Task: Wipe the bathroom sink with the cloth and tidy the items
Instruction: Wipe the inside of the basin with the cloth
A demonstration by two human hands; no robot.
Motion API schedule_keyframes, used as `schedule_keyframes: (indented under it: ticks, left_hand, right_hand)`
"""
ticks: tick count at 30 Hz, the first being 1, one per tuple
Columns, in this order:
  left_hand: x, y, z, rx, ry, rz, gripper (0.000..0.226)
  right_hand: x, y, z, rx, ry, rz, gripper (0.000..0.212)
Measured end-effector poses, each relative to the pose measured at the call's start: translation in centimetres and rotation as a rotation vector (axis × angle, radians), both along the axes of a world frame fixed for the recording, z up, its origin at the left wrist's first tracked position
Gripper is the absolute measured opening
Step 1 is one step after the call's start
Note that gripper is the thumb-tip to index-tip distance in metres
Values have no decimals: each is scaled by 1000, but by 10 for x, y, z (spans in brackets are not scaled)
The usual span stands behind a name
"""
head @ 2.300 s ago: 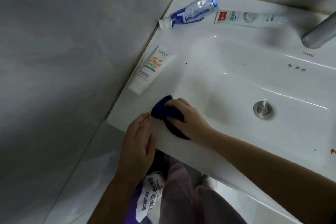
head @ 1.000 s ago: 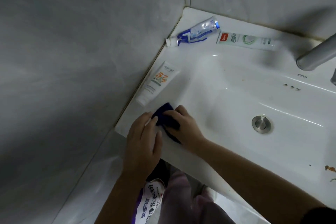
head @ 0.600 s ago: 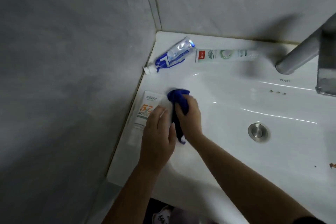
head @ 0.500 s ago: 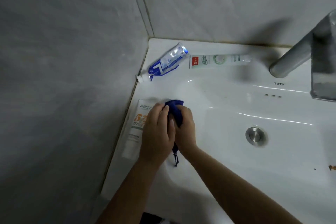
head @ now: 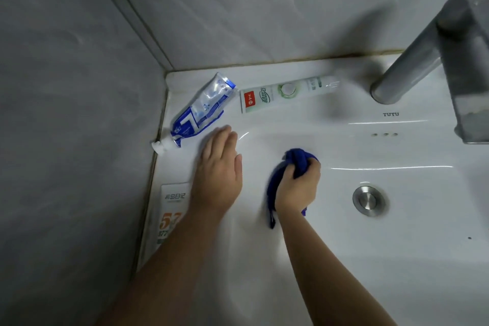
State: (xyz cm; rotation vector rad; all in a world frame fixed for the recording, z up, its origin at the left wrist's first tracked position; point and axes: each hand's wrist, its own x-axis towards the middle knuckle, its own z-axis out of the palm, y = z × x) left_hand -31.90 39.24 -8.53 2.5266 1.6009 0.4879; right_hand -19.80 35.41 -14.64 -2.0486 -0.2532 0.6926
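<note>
Grey marbled wall tiles (head: 66, 87) from 9 to 12 o'clock in my view; corner joint (head: 129, 16) runs diagonally at 11. Grey metal faucet (head: 407, 66) at 2 o'clock. Yellowed sealant seam (head: 344, 57) under the back wall.

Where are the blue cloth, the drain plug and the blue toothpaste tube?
blue cloth (head: 296, 157): head view, bunched top.
drain plug (head: 369, 200): head view, metal centre.
blue toothpaste tube (head: 198, 113): head view, mid body.

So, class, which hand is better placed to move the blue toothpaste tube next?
Left, probably. The left hand lies open beside the blue toothpaste tube; the right hand grips the cloth farther away.
</note>
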Motion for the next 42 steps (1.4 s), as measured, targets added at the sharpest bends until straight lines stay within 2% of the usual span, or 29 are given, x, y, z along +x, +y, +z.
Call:
schedule_keyframes:
  ticks: [2, 4, 8, 10, 13, 15, 17, 19, 21, 23, 26, 32, 35, 40, 42]
  left_hand:
    - [-2, -1, 0, -8, -10, -1, 45]
    - [-4, 0, -1, -8, -9, -1, 47]
    - [-3, 2, -3, -13, -17, -4, 45]
    - [-3, 2, -2, -10, -31, -5, 44]
    - [-3, 1, -1, -15, -42, 1, 45]
    - [-2, 2, -1, -10, -50, -3, 45]
    - [-3, 2, -3, 2, -61, -11, 44]
    - [-4, 3, -4, 16, -73, -19, 44]
    - [-4, 3, -5, 16, -85, -14, 44]
    - [-4, 3, -4, 17, -96, -20, 44]
    - [-4, 3, -3, 21, -104, -26, 43]
    - [-3, 0, -2, -26, -158, 20, 48]
    - [-3, -1, -1, -32, -187, 9, 51]
    - [-3, -2, 2, -29, -200, -5, 51]
    - [-3, -1, 1, -38, -191, -3, 51]
  right_hand:
    - [-26, 12, 11, 175, 93, 4, 23]
    - [-43, 20, 23, 321, 117, 114, 22]
    - [-32, 17, 24, 368, 112, 239, 20]
    - [-4, 8, 18, 344, 55, 129, 25]
    - [54, 0, 8, 258, -9, -210, 31]
    - [63, 3, 8, 275, -48, -277, 40]
    - [31, 16, 19, 362, -93, -126, 44]
    - [-19, 25, 28, 426, -174, 233, 41]
    - [-36, 25, 31, 432, -217, 452, 43]
    - [-12, 21, 24, 449, -273, 441, 44]
    - [16, 11, 21, 428, -312, 268, 44]
    - [-25, 27, 22, 530, -208, 633, 34]
    - [-13, 9, 9, 509, -177, 714, 30]
    - [-13, -22, 4, 403, 50, 805, 25]
    - [-15, -13, 8, 373, 13, 782, 22]
